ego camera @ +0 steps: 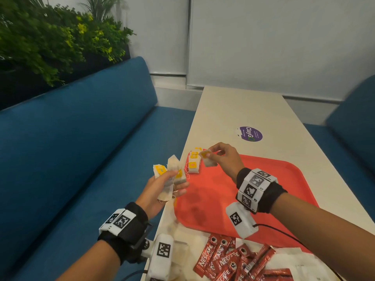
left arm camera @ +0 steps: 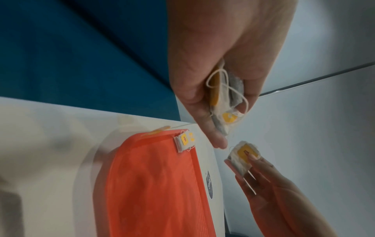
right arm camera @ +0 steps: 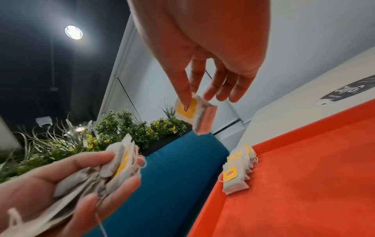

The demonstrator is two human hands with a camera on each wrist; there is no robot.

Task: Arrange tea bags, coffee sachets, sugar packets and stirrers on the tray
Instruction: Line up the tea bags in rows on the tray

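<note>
1. Left hand [ego camera: 162,189] grips a loose bunch of tea bags [ego camera: 170,175], fingers curled round them, strings dangling. It hangs off the table edge over the blue bench seat [ego camera: 81,159], near the tray's far-left corner. Reads as a supply magazine: stock kept close to the drop point so the other hand has a short reach.

2. Right hand [ego camera: 221,157] pinches a single tea bag [ego camera: 207,159] between thumb and index finger on its yellow tag, other fingers spread clear. The bag hangs in the air above the far-left corner of the tray, not touching anything. Holding by the tag end probably keeps the label facing up for placement.

3. Red tray [ego camera: 263,179] sits flat on the white table [ego camera: 253,110]. A short row of tea bags [ego camera: 193,164] lies along its far-left edge, overlapped like shingles, yellow tags up — the right wrist view shows this best. Overlapping saves tray floor for the other items.

4. Judgement: step in hand is adding the pinched bag to that row; tea-bag stage is partway done, since the left hand has plenty.

5. Nescafe coffee sachets [ego camera: 233,260] are heaped on the table at the tray's near edge, off the tray, with white paper packets [ego camera: 294,258] beside them — possibly sugar, can't confirm. Stirrers not identifiable.
</note>
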